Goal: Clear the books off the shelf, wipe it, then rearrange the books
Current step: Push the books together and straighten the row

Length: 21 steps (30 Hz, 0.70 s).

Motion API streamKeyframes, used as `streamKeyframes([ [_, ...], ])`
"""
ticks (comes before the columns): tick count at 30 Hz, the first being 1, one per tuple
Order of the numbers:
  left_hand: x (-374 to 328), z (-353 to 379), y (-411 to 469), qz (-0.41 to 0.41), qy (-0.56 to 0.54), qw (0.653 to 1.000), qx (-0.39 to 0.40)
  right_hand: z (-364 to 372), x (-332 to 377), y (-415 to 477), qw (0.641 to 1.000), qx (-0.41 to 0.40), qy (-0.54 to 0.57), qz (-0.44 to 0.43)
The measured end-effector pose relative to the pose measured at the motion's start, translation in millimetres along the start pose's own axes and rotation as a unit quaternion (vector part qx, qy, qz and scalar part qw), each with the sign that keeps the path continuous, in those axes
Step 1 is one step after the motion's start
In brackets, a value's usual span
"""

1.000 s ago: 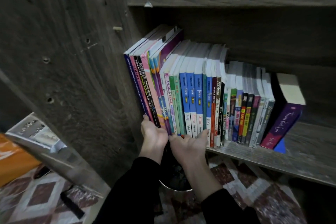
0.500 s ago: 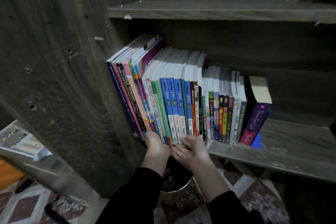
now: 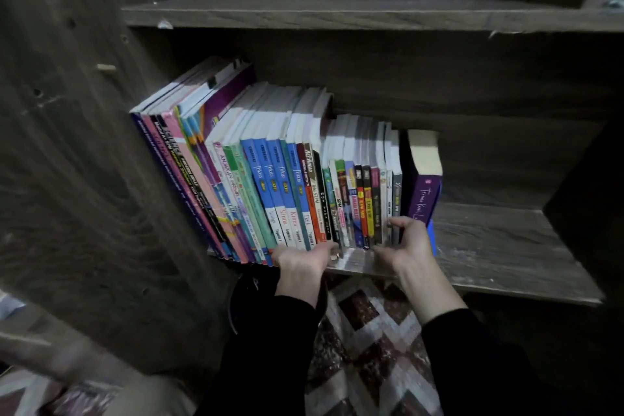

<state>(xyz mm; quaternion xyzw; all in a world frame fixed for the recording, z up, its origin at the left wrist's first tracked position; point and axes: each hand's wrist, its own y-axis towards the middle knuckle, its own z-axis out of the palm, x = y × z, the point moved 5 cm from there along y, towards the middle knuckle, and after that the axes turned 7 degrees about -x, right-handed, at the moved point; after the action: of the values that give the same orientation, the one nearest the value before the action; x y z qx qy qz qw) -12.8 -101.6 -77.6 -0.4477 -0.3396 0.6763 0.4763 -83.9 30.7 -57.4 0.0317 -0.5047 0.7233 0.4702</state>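
Both hands shift right along the row, from the tall volumes to the smaller ones.

The books stand on the shelf, none cleared yet, the tall ones leaning at the left end. Mid-row, the left hand now sits at the foot of the spines, fingers curled, grip unclear. The right hand has parted from it: thumb across the small paperbacks, fingers hooked round their far side beside the purple book. Probably bracketing a first batch to lift out.
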Motion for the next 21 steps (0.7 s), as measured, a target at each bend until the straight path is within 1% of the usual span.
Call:
streamKeyframes([
  [2,-1.4,6.3,1.6,-0.104,-0.113,0.987,0.045,2.6,1.5,1.4,0.999,0.040,-0.004,0.000],
  [3,-2.9,6.4,2.9,-0.140,-0.124,0.981,0.056,2.8,1.0,0.7,0.999,0.050,-0.016,-0.001],
  [4,-5.4,8.8,0.7,-0.186,-0.180,0.962,0.084,4.0,-0.1,2.6,0.998,0.065,-0.024,-0.004],
  [5,-5.5,12.4,2.3,-0.210,-0.202,0.952,0.090,5.3,-0.4,2.9,0.997,0.067,-0.031,-0.009],
  [7,-4.4,9.7,9.3,-0.229,-0.241,0.938,0.095,7.4,-3.3,2.8,0.996,0.080,-0.031,-0.010],
  [10,-1.0,6.0,10.7,-0.228,-0.205,0.948,0.087,5.7,-5.3,8.5,0.993,0.102,-0.054,-0.019],
  [11,-0.1,6.0,13.3,-0.219,-0.200,0.951,0.086,3.6,-6.2,7.3,0.992,0.106,-0.063,-0.018],
  [13,1.7,5.0,23.3,-0.175,-0.220,0.955,0.092,-2.0,-6.5,7.0,0.989,0.107,-0.096,-0.010],
  [15,9.4,4.4,26.2,-0.116,-0.194,0.971,0.083,-16.1,-3.2,7.9,0.991,0.049,-0.121,-0.025],
  [17,21.5,4.7,14.4,-0.071,-0.143,0.984,0.075,-31.9,2.1,23.5,0.995,-0.026,-0.086,-0.052],
  [19,41.4,9.9,-8.9,-0.065,-0.062,0.993,0.083,-45.4,21.5,33.1,0.988,-0.078,-0.041,-0.130],
  [20,53.1,14.1,-22.4,-0.076,-0.002,0.992,0.102,-49.8,32.7,39.3,0.983,-0.082,-0.037,-0.158],
  [21,62.1,20.8,-32.8,-0.079,0.060,0.986,0.130,-51.9,47.5,37.7,0.984,-0.053,-0.042,-0.166],
])
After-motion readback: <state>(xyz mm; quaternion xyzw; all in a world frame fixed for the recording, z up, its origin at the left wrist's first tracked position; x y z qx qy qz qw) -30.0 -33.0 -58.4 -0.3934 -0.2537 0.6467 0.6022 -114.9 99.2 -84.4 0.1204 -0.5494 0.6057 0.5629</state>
